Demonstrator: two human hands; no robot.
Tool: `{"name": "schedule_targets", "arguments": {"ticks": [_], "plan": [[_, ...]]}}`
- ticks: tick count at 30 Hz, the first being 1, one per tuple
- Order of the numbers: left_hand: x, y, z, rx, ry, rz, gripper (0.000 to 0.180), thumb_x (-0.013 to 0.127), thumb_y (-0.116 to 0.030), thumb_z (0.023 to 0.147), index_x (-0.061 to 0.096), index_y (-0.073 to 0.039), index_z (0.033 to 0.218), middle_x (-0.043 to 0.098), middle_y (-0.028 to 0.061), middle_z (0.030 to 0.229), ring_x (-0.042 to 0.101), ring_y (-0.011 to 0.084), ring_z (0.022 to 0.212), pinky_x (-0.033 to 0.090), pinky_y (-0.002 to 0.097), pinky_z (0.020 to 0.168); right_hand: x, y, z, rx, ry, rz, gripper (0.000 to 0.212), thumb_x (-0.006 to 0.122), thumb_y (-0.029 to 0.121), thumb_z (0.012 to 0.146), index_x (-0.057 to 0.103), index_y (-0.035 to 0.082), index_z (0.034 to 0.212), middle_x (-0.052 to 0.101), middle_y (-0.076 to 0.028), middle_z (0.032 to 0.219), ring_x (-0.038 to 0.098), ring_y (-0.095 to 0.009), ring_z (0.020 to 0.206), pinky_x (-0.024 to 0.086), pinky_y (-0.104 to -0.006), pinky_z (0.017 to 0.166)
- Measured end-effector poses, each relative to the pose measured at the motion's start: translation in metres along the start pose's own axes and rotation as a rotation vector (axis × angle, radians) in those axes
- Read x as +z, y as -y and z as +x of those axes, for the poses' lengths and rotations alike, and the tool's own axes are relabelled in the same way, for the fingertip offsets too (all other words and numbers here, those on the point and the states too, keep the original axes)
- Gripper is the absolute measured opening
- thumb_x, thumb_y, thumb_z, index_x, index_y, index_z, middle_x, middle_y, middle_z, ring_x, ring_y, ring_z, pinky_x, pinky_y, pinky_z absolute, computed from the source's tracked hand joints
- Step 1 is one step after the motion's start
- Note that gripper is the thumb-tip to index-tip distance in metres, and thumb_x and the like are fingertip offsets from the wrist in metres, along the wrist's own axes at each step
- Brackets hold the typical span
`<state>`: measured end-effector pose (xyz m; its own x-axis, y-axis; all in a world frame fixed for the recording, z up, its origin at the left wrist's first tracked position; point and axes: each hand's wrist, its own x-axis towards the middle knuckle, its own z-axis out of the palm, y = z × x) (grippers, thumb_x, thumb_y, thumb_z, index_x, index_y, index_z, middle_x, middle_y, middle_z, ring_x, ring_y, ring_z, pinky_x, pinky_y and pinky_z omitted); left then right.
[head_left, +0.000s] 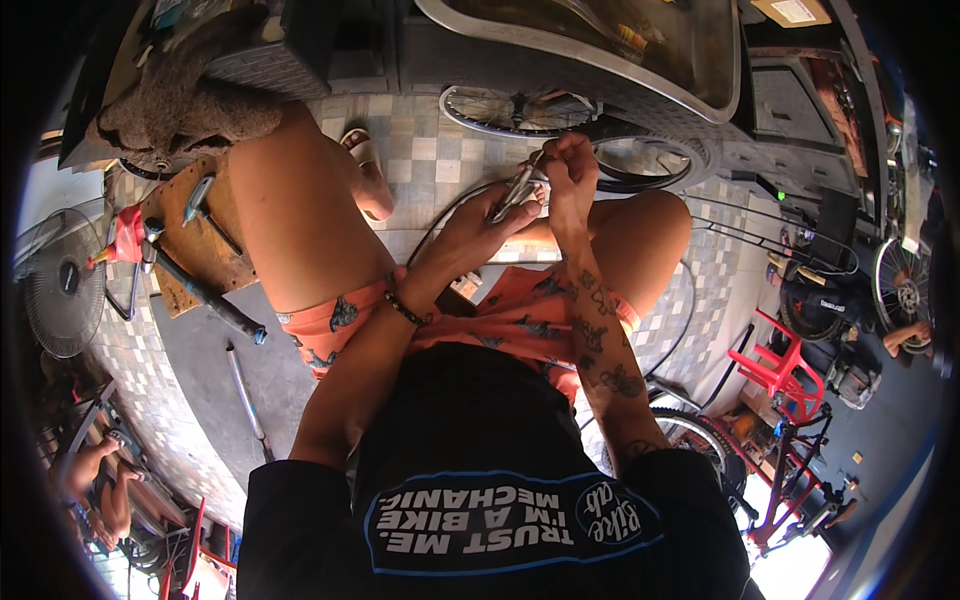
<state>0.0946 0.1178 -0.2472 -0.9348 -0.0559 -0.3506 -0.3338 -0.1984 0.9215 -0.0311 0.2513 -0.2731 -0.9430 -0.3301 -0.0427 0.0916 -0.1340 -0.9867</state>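
Note:
In front of my lap, my left hand (482,222) is closed around a silver metal tool (518,188) that looks like a folding multi-tool. My right hand (572,168) sits just beyond it, with its fingertips pinched on the tool's upper end. The exact kind of tool is too small to make out, and the palm and fingers cover part of it. Past my hands, a spoked bicycle wheel (515,118) lies on the checkered floor, beside black tyres (655,165).
Ahead stands a metal-rimmed basin (735,85). At left are a brown cloth (190,105), a wooden board (175,270) with tools, a metal tube (248,395) and a fan (65,285). A red chair (785,365) and bicycle parts are at right. Other people sit at both sides.

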Motion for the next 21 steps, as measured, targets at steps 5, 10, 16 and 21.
{"name": "schedule_targets", "arguments": {"ticks": [5,10,16,21], "plan": [[0.002,0.004,0.002,-0.147,0.109,-0.108,0.063,0.054,-0.063,0.110,0.068,-0.007,0.137,0.053,-0.0048,0.085,0.049,0.0070,0.074,0.042,0.0248,0.064,0.000,0.012,-0.001,0.085,0.014,0.113,0.019,0.050,-0.003,0.095,0.047,0.006,0.111,0.054,-0.006,0.098,0.065,-0.021,0.076,0.070,-0.0513,0.078],[0.001,0.006,0.004,-0.211,0.140,-0.077,0.060,0.055,-0.062,0.110,0.071,-0.008,0.131,0.050,-0.0064,0.082,0.045,0.0050,0.067,0.038,0.0249,0.055,0.003,0.018,-0.001,0.090,0.030,0.116,0.018,0.050,-0.002,0.095,0.047,0.005,0.112,0.055,-0.008,0.101,0.068,-0.022,0.074,0.071,-0.0509,0.075],[0.003,0.001,0.002,-0.238,0.114,-0.113,0.048,0.048,-0.050,0.115,0.055,-0.008,0.091,0.041,-0.0039,0.076,0.038,0.0107,0.068,0.036,0.0327,0.063,0.004,0.018,-0.002,0.115,-0.018,0.124,0.020,0.050,-0.001,0.096,0.047,0.004,0.116,0.056,-0.010,0.104,0.068,-0.022,0.074,0.071,-0.0489,0.072],[0.002,-0.001,0.003,-0.254,0.105,-0.109,0.049,0.049,-0.049,0.115,0.054,-0.008,0.088,0.039,-0.0039,0.073,0.037,0.0102,0.065,0.034,0.0330,0.061,0.004,0.016,-0.003,0.108,-0.005,0.108,0.026,0.050,-0.002,0.097,0.045,0.005,0.121,0.057,-0.012,0.107,0.068,-0.023,0.076,0.070,-0.0489,0.071]]}}
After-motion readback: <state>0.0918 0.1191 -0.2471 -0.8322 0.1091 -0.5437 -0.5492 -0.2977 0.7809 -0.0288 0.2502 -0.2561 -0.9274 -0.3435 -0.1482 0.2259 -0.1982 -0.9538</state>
